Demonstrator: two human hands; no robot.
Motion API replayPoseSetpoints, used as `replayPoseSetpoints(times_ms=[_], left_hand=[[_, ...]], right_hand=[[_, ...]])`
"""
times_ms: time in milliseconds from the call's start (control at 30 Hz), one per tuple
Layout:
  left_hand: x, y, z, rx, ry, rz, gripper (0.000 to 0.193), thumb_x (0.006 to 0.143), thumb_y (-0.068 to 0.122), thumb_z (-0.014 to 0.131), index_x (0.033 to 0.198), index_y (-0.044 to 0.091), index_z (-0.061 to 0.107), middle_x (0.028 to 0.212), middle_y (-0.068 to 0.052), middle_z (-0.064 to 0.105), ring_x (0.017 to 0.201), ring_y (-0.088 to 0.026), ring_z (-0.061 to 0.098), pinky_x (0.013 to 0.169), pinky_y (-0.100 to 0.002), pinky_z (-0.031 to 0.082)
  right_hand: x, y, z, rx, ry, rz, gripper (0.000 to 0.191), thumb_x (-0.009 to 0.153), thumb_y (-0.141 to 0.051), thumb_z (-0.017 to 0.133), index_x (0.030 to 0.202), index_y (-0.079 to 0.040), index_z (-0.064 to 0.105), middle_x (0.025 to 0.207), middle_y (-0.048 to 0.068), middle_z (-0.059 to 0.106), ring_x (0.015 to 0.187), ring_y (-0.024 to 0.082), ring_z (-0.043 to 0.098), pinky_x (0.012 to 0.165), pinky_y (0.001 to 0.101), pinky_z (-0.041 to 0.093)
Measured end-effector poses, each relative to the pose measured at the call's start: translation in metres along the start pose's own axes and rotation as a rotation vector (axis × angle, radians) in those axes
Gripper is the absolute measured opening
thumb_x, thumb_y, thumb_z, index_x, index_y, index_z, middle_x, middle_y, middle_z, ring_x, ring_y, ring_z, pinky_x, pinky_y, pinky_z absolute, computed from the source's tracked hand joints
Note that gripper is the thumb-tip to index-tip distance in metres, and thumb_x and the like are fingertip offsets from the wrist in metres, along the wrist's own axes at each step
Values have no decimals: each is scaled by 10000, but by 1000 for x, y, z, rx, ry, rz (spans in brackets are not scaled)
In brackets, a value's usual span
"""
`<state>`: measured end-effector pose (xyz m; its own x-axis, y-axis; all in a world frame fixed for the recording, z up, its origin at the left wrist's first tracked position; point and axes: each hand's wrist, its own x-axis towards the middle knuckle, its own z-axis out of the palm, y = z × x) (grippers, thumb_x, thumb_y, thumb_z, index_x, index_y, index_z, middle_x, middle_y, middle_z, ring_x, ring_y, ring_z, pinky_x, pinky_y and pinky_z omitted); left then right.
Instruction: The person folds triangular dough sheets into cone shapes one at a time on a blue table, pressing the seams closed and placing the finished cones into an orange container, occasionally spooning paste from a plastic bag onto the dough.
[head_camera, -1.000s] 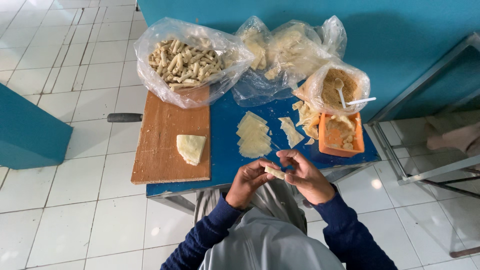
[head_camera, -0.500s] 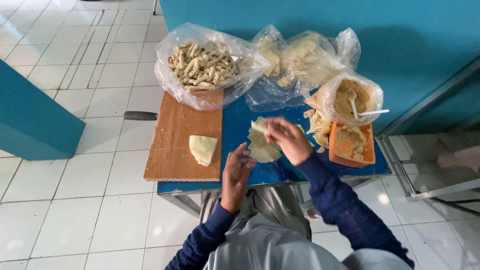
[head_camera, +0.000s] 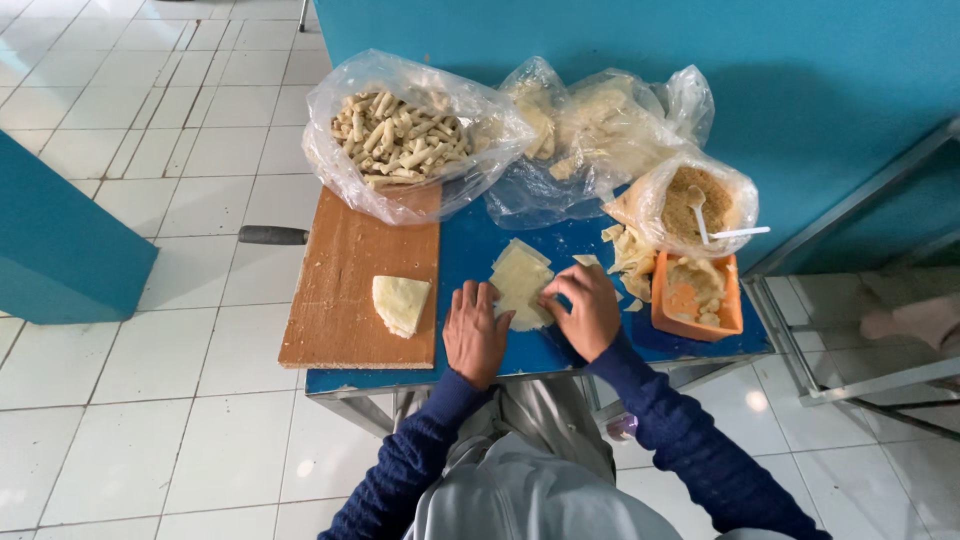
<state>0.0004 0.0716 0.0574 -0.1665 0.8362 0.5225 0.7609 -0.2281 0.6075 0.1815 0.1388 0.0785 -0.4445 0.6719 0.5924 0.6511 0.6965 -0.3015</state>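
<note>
From holding a small rolled piece together above the near edge of the desk (head_camera: 560, 355), both hands now lie down on it, the left hand (head_camera: 476, 333) flat beside the stack of pale wrapper sheets (head_camera: 520, 283) and the right hand (head_camera: 585, 308) gripping the stack's right edge.

Two hands of mine are at work: my left hand (head_camera: 475, 332) and my right hand (head_camera: 583, 309). Beyond them I count three plastic bags (head_camera: 400, 140) (head_camera: 590, 125) (head_camera: 690, 205). Left of my grip lie one wooden board (head_camera: 345, 290) and one folded wrapper (head_camera: 400, 303); right of it, one orange tub (head_camera: 695, 300).
</note>
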Motion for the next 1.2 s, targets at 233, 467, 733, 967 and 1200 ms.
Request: replayPoseSetpoints(times_ms=[233,467,733,967,1200], left_hand=[[-3,-6,7,43,-26,14,308,780,130,786,983,45,571,1019,-128,553,986,-361,563,797,-471,471],[-2,-5,9,62,-46,-10,277,773,125,787,945,44,585,1003,-122,548,975,-341,557,783,-458,472],[-3,0,7,31,-44,55,142,820,77,711,899,53,595,974,-108,552,941,-323,539,774,-453,460],[-4,-2,10,8,-60,67,94,849,31,637,931,46,593,935,-114,583,907,-327,547,786,-447,469],[-6,-4,8,-45,-70,60,150,865,-6,600,1009,36,588,1003,-126,623,935,-345,568,800,-458,483]], right_hand=[[-40,-8,-11,-373,41,-330,260,810,-113,664,1048,-142,763,1157,36,664,1089,252,606,877,473,431],[-28,94,-126,-424,191,151,230,944,6,701,1105,-152,748,1036,40,674,985,294,598,875,422,493],[-16,164,-137,-574,170,189,280,860,-119,808,1131,-127,738,1197,104,670,1042,341,593,910,426,509],[-3,141,-136,-828,131,245,108,890,-236,832,960,-177,774,1001,61,695,974,289,617,871,410,501],[30,154,-101,-741,-169,439,218,922,-289,775,976,-102,679,780,128,736,776,322,719,702,452,563]])
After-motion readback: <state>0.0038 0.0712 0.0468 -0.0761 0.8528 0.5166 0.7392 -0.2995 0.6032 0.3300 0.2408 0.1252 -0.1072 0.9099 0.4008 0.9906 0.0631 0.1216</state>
